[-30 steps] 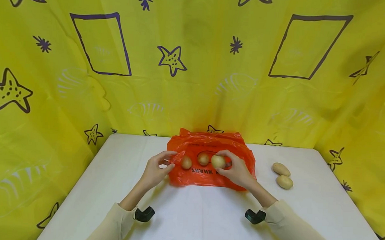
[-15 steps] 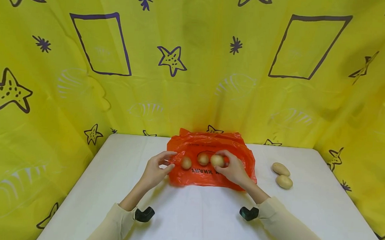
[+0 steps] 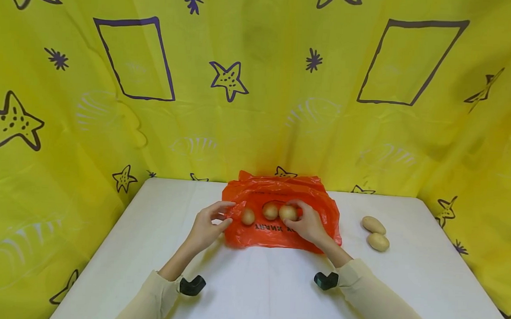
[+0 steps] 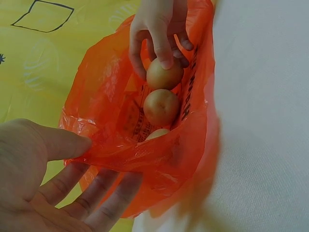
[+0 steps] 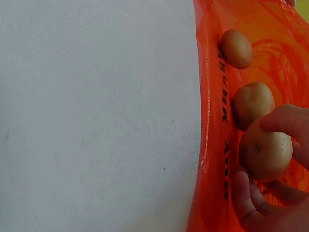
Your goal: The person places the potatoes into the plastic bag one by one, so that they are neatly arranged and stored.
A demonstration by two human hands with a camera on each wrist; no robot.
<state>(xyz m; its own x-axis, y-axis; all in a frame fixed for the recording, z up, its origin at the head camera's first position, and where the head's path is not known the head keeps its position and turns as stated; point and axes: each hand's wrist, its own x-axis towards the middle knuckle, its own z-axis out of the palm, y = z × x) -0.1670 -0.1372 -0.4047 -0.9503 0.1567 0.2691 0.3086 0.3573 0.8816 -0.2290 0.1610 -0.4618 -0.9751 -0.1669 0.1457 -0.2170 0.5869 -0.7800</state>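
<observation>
The right grip (image 3: 310, 225) pinches one potato (image 3: 287, 213) inside the red bag (image 3: 252, 238), which the left grip (image 3: 205, 227) pinches; two other potatoes (image 3: 378, 242) lie on the worktop (image 3: 254, 283), rightward of the nearer right grip.

L hand (image 3: 206, 226) @ red bag (image 3: 280, 186), R hand (image 3: 310, 224) gripping potato (image 3: 287, 213) inside.
</observation>
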